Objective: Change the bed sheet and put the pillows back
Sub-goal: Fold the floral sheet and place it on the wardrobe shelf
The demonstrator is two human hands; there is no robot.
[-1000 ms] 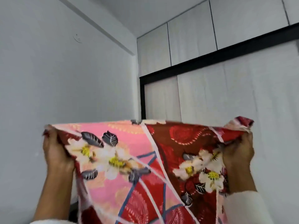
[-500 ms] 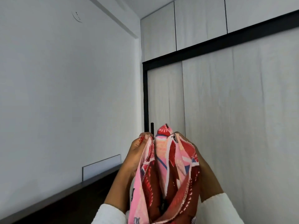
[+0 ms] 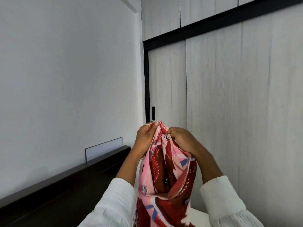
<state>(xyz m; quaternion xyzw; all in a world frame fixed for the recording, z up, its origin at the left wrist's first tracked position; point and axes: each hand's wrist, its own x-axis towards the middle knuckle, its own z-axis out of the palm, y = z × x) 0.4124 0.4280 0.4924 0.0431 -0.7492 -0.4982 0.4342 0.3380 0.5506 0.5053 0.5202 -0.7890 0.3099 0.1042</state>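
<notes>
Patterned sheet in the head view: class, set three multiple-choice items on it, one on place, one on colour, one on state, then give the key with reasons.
1. Where is the patterned sheet held?
A. In front of the pale wardrobe doors
B. Flat on a floor
C. Inside a drawer

2. Which colours dominate it?
A. Green and yellow
B. Red and pink
C. Black and grey

3. How do the hands hold it?
A. Spread wide apart
B. One hand only
C. Both together, pinching the top edge

Key: 1 A, the doors stand behind it. 2 B, red and pink fabric shows, with small blue marks. 3 C, the left hand and right hand meet at the top, and the cloth hangs bunched below.
</notes>
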